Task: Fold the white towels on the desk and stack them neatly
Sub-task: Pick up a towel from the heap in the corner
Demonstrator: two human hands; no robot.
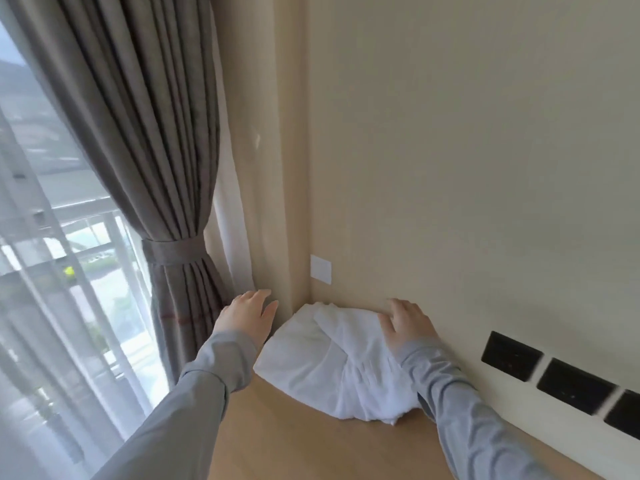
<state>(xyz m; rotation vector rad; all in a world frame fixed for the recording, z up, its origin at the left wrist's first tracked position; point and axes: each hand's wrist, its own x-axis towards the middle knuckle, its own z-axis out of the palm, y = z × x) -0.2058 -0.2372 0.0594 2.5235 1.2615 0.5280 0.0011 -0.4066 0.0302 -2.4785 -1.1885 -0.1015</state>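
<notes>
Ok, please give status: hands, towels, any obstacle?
Left hand open, beside white towels. Right hand open, on them. Towels crumpled, unfolded, in desk corner. Nothing blocking.

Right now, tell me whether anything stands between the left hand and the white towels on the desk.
Nothing visible does. The open left hand is just left of the crumpled white cloth towels, with no object between them. The right hand rests on their far right side.

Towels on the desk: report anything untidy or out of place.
The white towels lie in a crumpled, creased heap in the far corner of the desk, not folded or squared. A loose end trails from the heap's near right edge.
</notes>
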